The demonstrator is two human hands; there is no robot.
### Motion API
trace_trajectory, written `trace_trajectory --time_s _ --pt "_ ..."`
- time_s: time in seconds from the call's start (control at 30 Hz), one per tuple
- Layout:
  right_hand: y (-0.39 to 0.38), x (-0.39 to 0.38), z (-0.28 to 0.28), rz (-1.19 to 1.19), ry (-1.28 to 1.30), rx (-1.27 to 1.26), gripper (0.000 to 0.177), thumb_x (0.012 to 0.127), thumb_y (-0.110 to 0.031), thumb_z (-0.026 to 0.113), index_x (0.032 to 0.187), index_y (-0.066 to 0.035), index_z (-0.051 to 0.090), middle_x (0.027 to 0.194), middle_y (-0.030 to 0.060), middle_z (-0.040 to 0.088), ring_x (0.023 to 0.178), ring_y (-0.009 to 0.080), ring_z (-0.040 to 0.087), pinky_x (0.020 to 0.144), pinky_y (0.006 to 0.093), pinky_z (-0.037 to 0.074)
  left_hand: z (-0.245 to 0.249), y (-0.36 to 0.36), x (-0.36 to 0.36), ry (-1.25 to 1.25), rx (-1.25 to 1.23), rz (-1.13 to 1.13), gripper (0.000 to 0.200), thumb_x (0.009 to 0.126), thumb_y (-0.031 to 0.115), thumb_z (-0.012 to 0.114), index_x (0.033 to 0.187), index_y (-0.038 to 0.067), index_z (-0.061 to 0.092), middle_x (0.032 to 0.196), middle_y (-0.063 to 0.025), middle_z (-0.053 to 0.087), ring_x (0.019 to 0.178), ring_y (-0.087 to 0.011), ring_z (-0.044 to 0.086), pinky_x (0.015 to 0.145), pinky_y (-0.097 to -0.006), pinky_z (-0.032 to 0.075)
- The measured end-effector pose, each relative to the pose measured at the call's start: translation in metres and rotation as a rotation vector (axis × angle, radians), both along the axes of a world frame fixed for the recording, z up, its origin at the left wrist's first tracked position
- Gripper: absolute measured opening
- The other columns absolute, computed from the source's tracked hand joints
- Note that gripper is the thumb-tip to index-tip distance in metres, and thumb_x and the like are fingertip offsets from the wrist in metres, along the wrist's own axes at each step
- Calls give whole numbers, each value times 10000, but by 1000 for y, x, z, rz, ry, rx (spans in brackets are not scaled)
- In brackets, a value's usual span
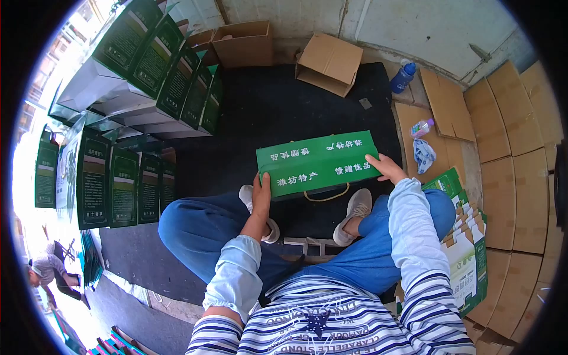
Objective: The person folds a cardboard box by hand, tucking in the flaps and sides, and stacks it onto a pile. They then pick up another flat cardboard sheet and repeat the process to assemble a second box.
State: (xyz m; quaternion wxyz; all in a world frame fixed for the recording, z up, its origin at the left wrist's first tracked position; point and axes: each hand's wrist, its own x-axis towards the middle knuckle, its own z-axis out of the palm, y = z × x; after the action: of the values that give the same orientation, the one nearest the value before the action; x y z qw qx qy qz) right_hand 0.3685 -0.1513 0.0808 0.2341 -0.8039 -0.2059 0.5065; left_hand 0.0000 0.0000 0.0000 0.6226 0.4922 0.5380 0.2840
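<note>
A green box (pixel 319 161) with white printed characters lies between my two hands, above the dark mat, in front of my feet. A yellowish cord handle hangs from its near side. My left hand (pixel 261 195) presses on the box's left end, thumb on the top face. On the right end, my right hand (pixel 386 168) holds the corner with its fingertips on the top face. The undersides of both hands are partly hidden.
Green cartons (pixel 155 59) are stacked at left. Open brown boxes (pixel 244 44) stand at the back, with a blue bottle (pixel 403 78) at back right. Brown cartons (pixel 494 171) line the right side, near flattened green-white boxes (pixel 464 269). Another person (pixel 50 266) is at far left.
</note>
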Motion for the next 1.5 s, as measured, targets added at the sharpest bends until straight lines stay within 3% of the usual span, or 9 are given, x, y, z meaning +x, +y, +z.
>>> trace_trajectory --time_s 0.17,0.33,0.43,0.67,0.8,0.9,1.0,1.1,1.5 --pt "3 -7 -33 67 -627 350 700 869 -500 565 1402 -92 366 1276 225 537 1148 425 529 960 483 428 2 15 8 -67 -103 40 655 944 461 499 1389 0 365 1314 -187 491 1203 -243 477 999 -321 365" --pt "14 -69 21 381 -1019 270 856 773 -535 667 1445 -139 313 1508 223 203 1344 435 273 1078 509 265 24 30 8 -14 -112 97 630 912 497 540 1335 37 466 1198 -94 584 1064 -188 544 871 -318 431" --pt "16 -68 36 629 -1219 225 947 716 -597 688 1451 -143 301 1500 224 221 1371 412 225 1101 528 199 27 35 17 -7 -145 84 631 904 503 550 1324 36 484 1192 -96 592 1059 -193 551 878 -317 428" --pt "33 -50 42 738 -978 173 1040 634 -559 766 1434 -66 320 1489 205 264 1381 371 239 1105 519 215 42 44 23 -27 -165 57 686 897 534 539 1363 40 445 1303 -137 526 1197 -238 488 996 -332 358" --pt "53 -35 43 741 -916 172 1049 631 -556 771 1439 -65 314 1466 207 307 1372 369 262 1086 500 276 23 28 7 -148 -407 488 854 844 632 497 1443 56 301 1488 -185 294 1359 -336 302 1050 -510 270" --pt "67 -26 48 774 -909 172 1034 635 -566 764 1427 -55 337 1456 209 323 1367 371 273 1073 488 310 -94 -8 -9 -124 -464 598 718 839 557 506 1357 69 415 1338 -153 477 1180 -329 486 974 -546 346" --pt "76 -17 47 793 -901 202 1016 639 -574 758 1408 -39 365 1449 207 335 1363 373 282 1073 472 322 -97 -47 1 31 -968 171 402 866 282 577 1205 76 516 1296 -148 499 1200 -336 477 996 -542 355" --pt "82 -13 46 774 -852 249 998 645 -574 754 1387 -17 384 1445 195 346 1359 372 289 1083 444 321 -84 -63 37 -169 -1033 20 336 840 113 583 1169 87 519 1260 -127 512 1210 -327 464 1009 -516 359" --pt "126 -27 40 730 -801 271 955 678 -601 708 1344 19 420 1366 185 454 1279 346 398 1039 418 381 -138 -67 68 -568 -1022 350 276 819 87 558 1096 89 556 1124 -75 592 1154 -282 509 1021 -518 339"
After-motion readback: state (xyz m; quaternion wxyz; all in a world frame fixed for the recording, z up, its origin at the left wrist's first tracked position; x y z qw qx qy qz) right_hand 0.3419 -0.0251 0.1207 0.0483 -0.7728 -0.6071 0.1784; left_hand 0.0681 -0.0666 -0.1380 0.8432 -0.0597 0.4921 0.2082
